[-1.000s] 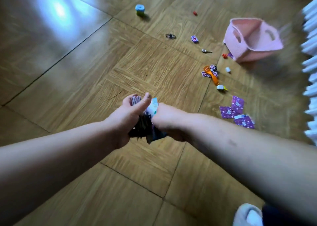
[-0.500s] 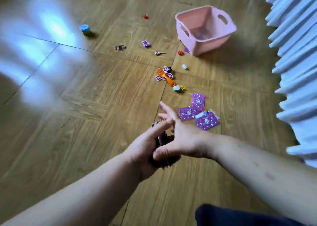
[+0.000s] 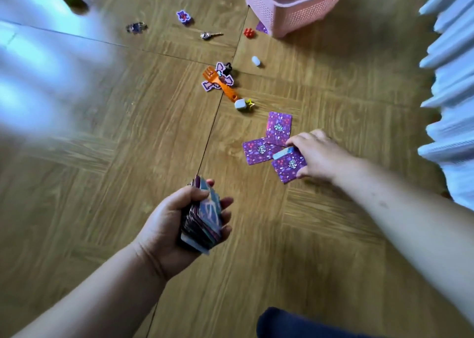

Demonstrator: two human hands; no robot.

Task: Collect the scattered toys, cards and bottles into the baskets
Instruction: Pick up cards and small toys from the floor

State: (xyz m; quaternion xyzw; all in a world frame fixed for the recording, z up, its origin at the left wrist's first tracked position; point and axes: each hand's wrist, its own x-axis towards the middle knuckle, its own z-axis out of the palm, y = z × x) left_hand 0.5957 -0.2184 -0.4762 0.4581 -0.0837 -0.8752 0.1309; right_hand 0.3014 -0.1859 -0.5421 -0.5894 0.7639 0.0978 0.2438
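left hand (image 3: 166, 225) grips card stack (image 3: 205, 217) above floor (image 3: 102, 184), right hand (image 3: 319, 155) pinches nearest loose card (image 3: 288, 167) on floor, two more cards (image 3: 278, 126) overlapping beside it; basket (image 3: 295, 12) well beyond, toys (image 3: 223, 84) scattered between

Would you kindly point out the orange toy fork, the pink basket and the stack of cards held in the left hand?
orange toy fork (image 3: 223, 86): head view, on its handle.
pink basket (image 3: 305, 12): head view, on its mesh wall.
stack of cards (image 3: 206, 213): head view, on the top card.
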